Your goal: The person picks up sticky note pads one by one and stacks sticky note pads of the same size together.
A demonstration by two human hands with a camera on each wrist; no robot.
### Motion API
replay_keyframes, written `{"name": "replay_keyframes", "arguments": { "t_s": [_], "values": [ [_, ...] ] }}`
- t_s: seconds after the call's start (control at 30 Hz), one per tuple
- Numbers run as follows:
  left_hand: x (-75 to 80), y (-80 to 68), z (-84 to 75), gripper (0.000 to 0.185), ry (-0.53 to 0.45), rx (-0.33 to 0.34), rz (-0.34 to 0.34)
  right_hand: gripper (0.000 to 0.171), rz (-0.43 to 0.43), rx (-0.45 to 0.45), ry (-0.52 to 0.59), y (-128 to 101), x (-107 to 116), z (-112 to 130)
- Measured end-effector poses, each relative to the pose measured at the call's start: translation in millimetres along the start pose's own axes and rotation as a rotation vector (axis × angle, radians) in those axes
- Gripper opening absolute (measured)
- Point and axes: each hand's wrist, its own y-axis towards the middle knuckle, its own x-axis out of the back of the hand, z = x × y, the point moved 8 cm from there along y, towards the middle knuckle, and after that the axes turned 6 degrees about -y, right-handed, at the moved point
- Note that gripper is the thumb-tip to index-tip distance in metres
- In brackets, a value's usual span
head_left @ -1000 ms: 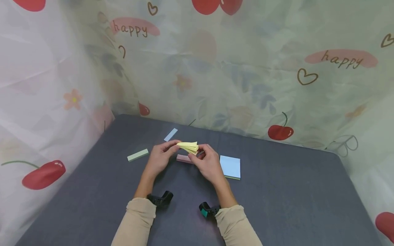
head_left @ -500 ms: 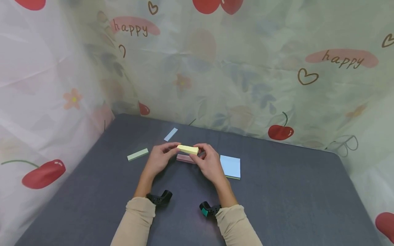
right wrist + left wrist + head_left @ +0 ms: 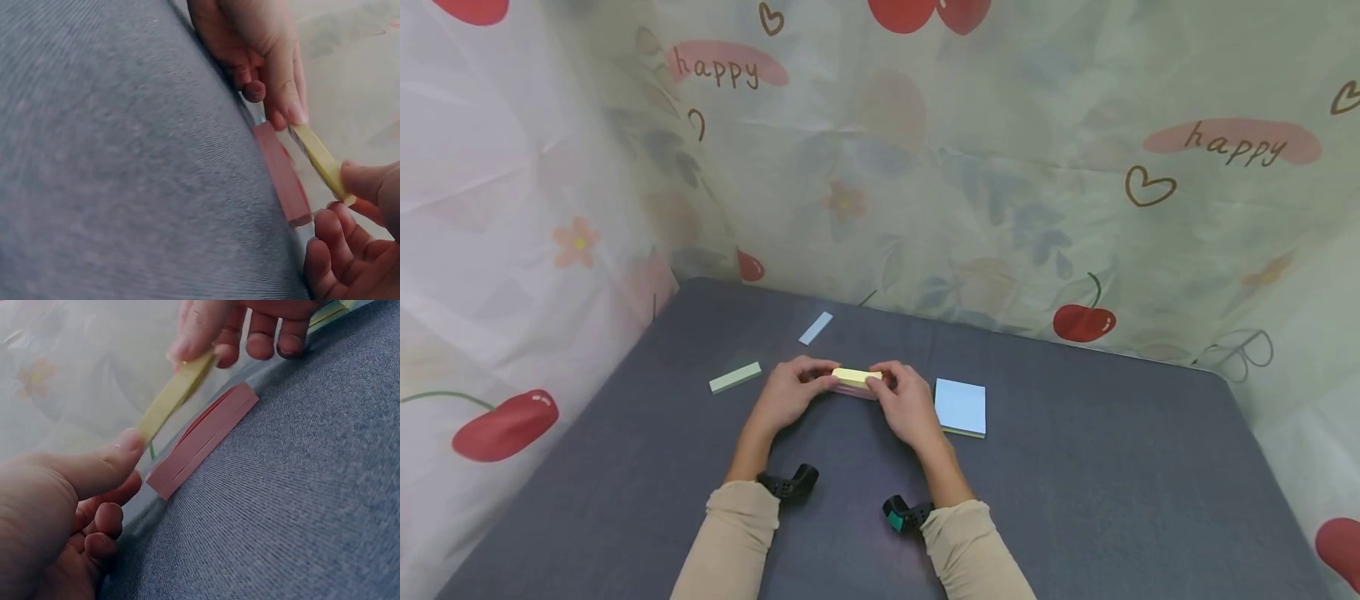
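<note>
Yellow pad squared up and lowered over the pink one.
Left hand [image 3: 786, 394] and right hand [image 3: 904, 402] pinch the yellow pad [image 3: 857, 376] by its ends; its fanned sheets have closed, and it now hangs just above the pink pad [image 3: 203, 439] on the worktop [image 3: 1075, 483].

You have a matt yellow paper pad [image 3: 857, 376] above a matt pink paper pad [image 3: 203, 439], on a counter [image 3: 1075, 500] covered in finely ribbed grey cloth, with thin printed plastic sheeting [image 3: 925, 167] behind.

We see a yellow pad [image 3: 857, 376] over a pink pad [image 3: 853, 389]. Our grey worktop [image 3: 1075, 500] also carries green [image 3: 735, 377] and pale blue [image 3: 960, 406] pads. The backdrop [image 3: 1000, 167] shows red cherries.
</note>
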Motion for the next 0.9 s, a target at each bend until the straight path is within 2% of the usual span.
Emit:
{"name": "replay_keyframes", "arguments": {
  "t_s": [0.37,0.67,0.9],
  "values": [
    [-1.4,1.9,-1.7,0.029,0.060,-0.032,0.018,0.025,0.016,-0.031,-0.054,-0.6,-7.1,-8.5],
    [-3.5,3.2,-0.2,0.031,0.064,0.011,0.055,0.025,0.033,-0.040,-0.081,0.1,-7.9,-9.2],
    [-4.4,0.9,-1.4,0.034,0.051,0.038,0.065,0.034,0.064,-0.033,-0.091,-0.9,-9.9,-9.5]
  ]
}}
